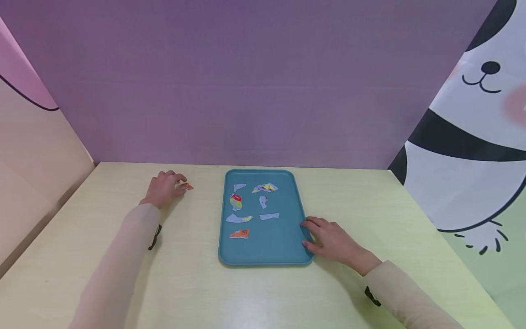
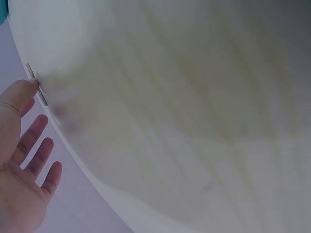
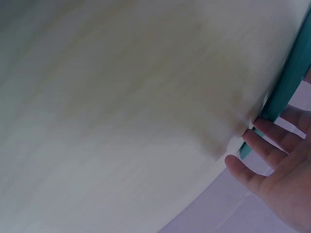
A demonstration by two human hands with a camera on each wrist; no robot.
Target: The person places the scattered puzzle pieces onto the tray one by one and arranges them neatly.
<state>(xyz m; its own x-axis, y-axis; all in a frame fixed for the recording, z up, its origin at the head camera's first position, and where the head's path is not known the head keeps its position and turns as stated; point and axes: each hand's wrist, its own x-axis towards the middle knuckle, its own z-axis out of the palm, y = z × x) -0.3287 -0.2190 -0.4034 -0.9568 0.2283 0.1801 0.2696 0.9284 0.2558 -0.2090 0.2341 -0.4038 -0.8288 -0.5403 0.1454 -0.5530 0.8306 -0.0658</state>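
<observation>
My left hand (image 1: 163,188) is at the far left of the table, thumb and forefinger pinching a small orange picture piece (image 1: 187,186). Seen edge-on in the left wrist view, the piece (image 2: 43,93) is thin and flat at the thumb tip, the other fingers spread apart. On the right, my right hand (image 1: 333,240) rests with its fingertips on the right rim of a blue-green tray (image 1: 279,246). In the right wrist view its loosely stretched fingers lie against the tray's side (image 3: 286,80).
Several irregular picture pieces lie in the tray, among them an orange one (image 1: 239,234), a red and yellow one (image 1: 236,201) and a pale strip (image 1: 269,216). The pale wooden table (image 1: 185,283) meets a purple backdrop (image 1: 246,91) behind.
</observation>
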